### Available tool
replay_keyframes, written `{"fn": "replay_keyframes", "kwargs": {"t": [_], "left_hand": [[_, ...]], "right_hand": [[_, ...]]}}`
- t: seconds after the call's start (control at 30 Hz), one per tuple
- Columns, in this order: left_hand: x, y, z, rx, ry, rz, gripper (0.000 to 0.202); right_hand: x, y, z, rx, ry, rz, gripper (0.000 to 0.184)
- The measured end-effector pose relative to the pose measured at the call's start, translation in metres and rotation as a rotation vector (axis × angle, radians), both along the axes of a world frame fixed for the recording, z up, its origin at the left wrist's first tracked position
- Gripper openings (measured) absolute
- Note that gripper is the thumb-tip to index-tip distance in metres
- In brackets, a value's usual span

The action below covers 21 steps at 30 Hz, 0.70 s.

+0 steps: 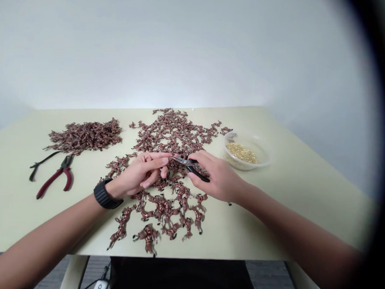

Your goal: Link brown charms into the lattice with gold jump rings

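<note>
Through the head camera I watch the left hand and right hand meet above the scattered brown figures on the pale tabletop. The nearest figures reach almost to the table's near edge. Widest room for me is on the right — tabletop runs from the clear bowl of golden bits toward the right edge. On the left, red-handled pliers lie just below a dense brown heap.

The black-handled pliers point left, long axis sloping slightly up from grips to tip. Right fingers close around those grips; left thumb and index finger pinch a small brown piece at the tip — its shape too small for me to read.
</note>
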<state>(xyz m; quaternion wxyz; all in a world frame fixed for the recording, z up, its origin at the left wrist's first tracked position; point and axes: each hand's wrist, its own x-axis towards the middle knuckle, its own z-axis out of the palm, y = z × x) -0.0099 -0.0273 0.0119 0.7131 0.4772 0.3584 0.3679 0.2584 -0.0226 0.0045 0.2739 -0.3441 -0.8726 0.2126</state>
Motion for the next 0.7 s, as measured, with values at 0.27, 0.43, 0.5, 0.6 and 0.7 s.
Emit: {"fn": "replay_keyframes", "kwargs": {"t": [0.27,0.43,0.5,0.6,0.7], "left_hand": [[-0.014,0.010,0.004,-0.214,-0.040,-0.095,0.024],[-0.025,0.018,0.005,-0.245,0.047,-0.132,0.024],[-0.025,0.019,0.007,-0.242,0.072,-0.141,0.024],[-0.022,0.017,0.009,-0.239,0.112,-0.138,0.023],[-0.019,0.015,0.010,-0.240,0.148,-0.131,0.023]], "right_hand": [[0.006,0.003,0.002,0.000,-0.098,0.040,0.037],[0.006,0.002,0.003,0.038,-0.170,0.053,0.042],[0.006,0.002,0.003,0.075,-0.189,0.055,0.041],[0.005,0.002,0.001,0.130,-0.200,0.075,0.041],[0.005,0.000,0.001,0.152,-0.215,0.085,0.040]]}}
